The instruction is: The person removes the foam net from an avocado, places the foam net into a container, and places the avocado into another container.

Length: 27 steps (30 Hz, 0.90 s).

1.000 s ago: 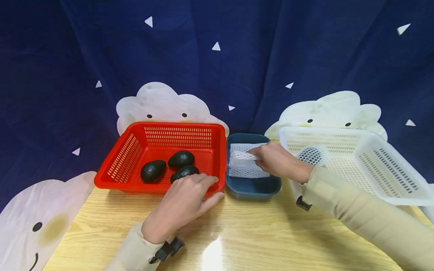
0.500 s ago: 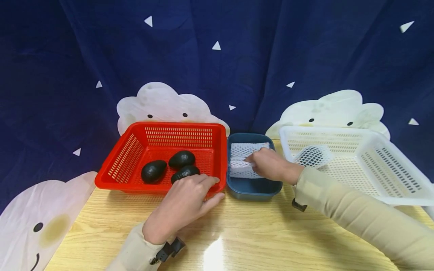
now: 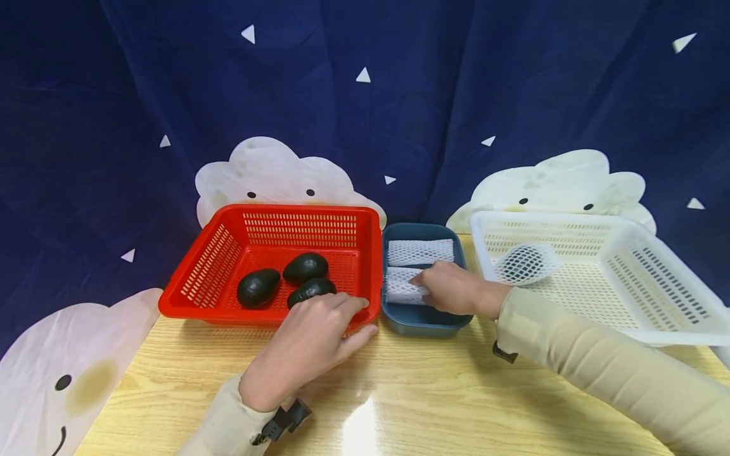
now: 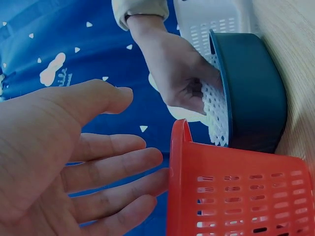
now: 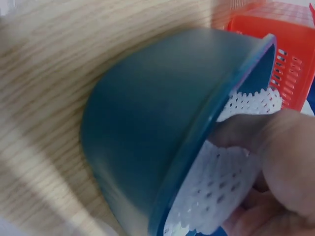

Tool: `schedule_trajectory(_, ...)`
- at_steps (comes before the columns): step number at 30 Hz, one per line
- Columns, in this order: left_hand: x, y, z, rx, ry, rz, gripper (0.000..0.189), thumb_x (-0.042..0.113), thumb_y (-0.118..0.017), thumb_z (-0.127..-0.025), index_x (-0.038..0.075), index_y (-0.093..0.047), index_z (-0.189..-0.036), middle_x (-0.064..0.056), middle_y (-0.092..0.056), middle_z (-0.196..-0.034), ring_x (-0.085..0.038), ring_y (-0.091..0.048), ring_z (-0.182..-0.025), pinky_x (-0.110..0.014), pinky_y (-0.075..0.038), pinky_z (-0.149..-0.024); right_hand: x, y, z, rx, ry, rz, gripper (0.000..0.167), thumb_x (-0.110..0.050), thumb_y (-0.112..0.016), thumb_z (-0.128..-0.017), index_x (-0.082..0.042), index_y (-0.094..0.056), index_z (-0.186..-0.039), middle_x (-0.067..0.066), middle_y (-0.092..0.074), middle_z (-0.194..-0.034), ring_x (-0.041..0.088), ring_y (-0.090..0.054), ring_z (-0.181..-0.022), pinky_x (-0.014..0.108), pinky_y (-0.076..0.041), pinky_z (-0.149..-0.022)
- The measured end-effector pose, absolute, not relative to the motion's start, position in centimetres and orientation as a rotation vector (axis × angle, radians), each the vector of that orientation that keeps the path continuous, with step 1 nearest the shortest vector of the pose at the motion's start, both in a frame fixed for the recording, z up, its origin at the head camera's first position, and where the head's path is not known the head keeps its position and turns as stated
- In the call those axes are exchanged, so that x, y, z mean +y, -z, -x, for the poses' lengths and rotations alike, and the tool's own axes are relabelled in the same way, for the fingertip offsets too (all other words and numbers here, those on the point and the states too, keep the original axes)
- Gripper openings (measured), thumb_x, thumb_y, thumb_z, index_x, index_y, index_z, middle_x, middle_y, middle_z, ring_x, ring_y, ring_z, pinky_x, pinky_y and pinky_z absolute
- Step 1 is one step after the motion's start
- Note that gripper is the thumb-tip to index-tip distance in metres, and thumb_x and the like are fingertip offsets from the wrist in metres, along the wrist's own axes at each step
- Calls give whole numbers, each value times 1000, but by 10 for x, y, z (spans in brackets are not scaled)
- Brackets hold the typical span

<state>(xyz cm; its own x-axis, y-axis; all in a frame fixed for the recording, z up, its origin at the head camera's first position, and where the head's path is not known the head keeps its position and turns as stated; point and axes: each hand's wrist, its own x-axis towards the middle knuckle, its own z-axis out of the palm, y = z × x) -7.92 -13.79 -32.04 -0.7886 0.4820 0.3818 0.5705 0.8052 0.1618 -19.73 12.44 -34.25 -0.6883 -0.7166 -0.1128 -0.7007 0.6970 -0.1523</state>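
Observation:
My right hand [image 3: 453, 288] reaches into a dark blue bin [image 3: 424, 326] and pinches a white foam net sleeve [image 3: 402, 285] between thumb and fingers. In the right wrist view, the thumb lies over the netting [image 5: 211, 182] inside the bin's rim. A second foam net sleeve [image 3: 421, 252] lies behind it in the same bin. My left hand [image 3: 310, 345], fingers extended, is at the near right rim of a red basket [image 3: 228, 311] and holds nothing. Inside that basket lie three dark avocados [image 3: 258, 288], one partly hidden by the left hand.
On the right stands a white basket [image 3: 599, 291] with a netted avocado [image 3: 526, 263] at its left end. The blue bin sits between the two baskets on a wooden table [image 3: 422, 392]. A blue curtain [image 3: 399, 114] hangs behind.
My right hand has drawn the pinched foam net sleeve toward the near side of the bin and down, uncovering the one behind. The left hand has stayed in place.

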Motion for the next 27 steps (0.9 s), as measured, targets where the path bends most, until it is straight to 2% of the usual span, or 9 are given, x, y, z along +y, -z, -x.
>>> schedule_trajectory(6,-138,320,79,-2674,385,802,25,40,-75,-92,17,-75,-101,9,-65,-77,-3,-52,-66,-18,-45,-58,123,344,188,2679,141,1123,41,-28,-72,-96,-2,-71,-127,-5,-54,-56,4,-52,-50,32,-61,-72)
schedule_trajectory(9,-138,319,79,-2670,383,805,26,41,-75,-92,17,-75,-101,8,-66,-77,-4,-52,-65,-18,-46,-57,123,343,184,2656,183,1085,49,-40,-66,-100,-2,-67,-132,-8,-50,-53,2,-52,-49,34,-63,-78)
schedule_trajectory(12,-139,319,79,-2667,381,806,27,41,-75,-92,16,-76,-103,7,-68,-79,-4,-54,-66,-18,-48,-58,124,342,182,2625,242,1026,49,-46,-58,-103,-5,-64,-130,-7,-53,-56,3,-56,-54,31,-60,-74)
schedule_trajectory(16,-139,319,79,-2664,385,810,27,40,-76,-91,16,-76,-103,7,-70,-80,-4,-55,-66,-18,-49,-59,126,343,182,2593,312,986,34,-46,-49,-107,-15,-60,-113,-8,-53,-63,6,-55,-58,25,-48,-62)
schedule_trajectory(18,-139,319,79,-2656,387,815,26,39,-75,-92,16,-76,-101,7,-67,-77,-4,-53,-66,-18,-48,-58,126,345,183,2598,306,1037,27,-40,-46,-109,-18,-59,-98,-9,-49,-64,6,-51,-57,24,-43,-60)
schedule_trajectory(20,-138,319,79,-2648,389,819,24,39,-75,-92,16,-75,-100,8,-65,-75,-4,-52,-65,-18,-46,-57,127,346,183,2613,295,1113,29,-30,-44,-109,-20,-57,-85,-10,-46,-64,6,-48,-58,24,-41,-60)
schedule_trajectory(24,-138,320,79,-2644,391,820,23,39,-75,-92,16,-74,-97,9,-61,-73,-4,-50,-64,-17,-43,-56,125,347,182,2631,243,1172,35,-22,-44,-107,-23,-54,-73,-8,-48,-66,9,-51,-64,27,-44,-66)
schedule_trajectory(26,-138,320,79,-2646,392,819,23,39,-75,-92,16,-74,-97,9,-62,-73,-4,-50,-65,-17,-43,-56,125,348,181,2624,222,1141,37,-25,-43,-107,-23,-55,-73,-4,-61,-76,15,-62,-75,33,-52,-74)
schedule_trajectory(27,-138,320,79,-2649,393,818,24,39,-75,-92,16,-74,-97,9,-62,-74,-4,-51,-65,-17,-43,-56,124,348,181,2616,208,1112,38,-28,-43,-108,-23,-57,-73,1,-70,-86,20,-68,-85,37,-56,-82)
